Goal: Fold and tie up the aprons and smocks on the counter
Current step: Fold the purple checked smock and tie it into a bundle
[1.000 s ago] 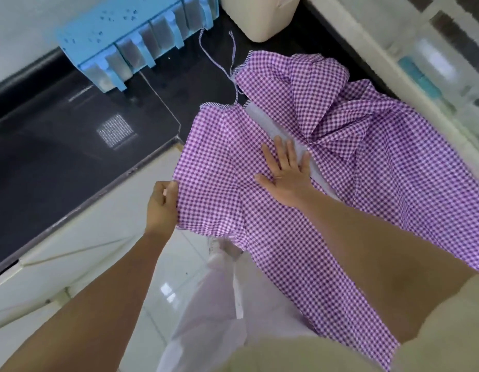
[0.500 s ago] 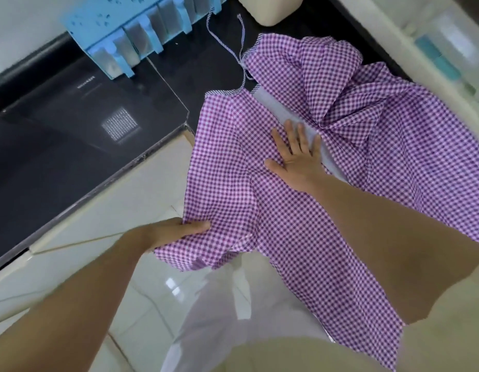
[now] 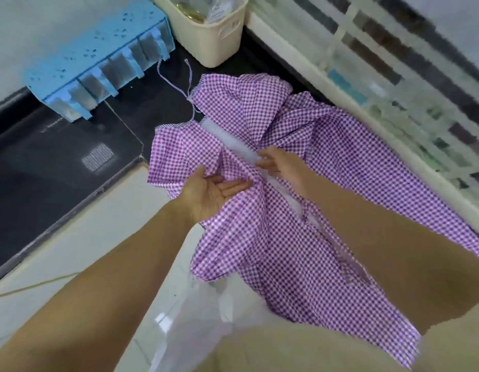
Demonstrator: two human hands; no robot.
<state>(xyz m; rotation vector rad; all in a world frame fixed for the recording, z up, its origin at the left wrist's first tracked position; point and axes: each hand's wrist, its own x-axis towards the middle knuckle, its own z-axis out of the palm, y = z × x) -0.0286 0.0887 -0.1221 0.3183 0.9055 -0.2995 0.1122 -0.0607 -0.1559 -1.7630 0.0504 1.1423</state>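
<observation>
A purple and white checked smock [image 3: 294, 216] lies spread on the black counter [image 3: 152, 103], its lower part hanging over the front edge. Two thin ties [image 3: 188, 84] trail from its neck toward the back. My left hand [image 3: 210, 193] lies palm up with straight fingers under the left flap, which is folded in toward the middle. My right hand [image 3: 277, 163] rests on the pale centre band [image 3: 233, 140] of the smock, fingers bent down onto the cloth; whether they pinch it I cannot tell.
A light blue plastic rack [image 3: 96, 55] stands at the back left. A cream basket [image 3: 206, 28] sits behind the smock. A black glass cooktop [image 3: 58, 162] fills the left. A white barred window frame [image 3: 394, 89] runs along the right. White floor tiles [image 3: 98, 251] lie below.
My left hand has carried the smock's left edge in toward the centre and turned palm up. My right hand has lifted from flat pressing and now touches the centre band.
</observation>
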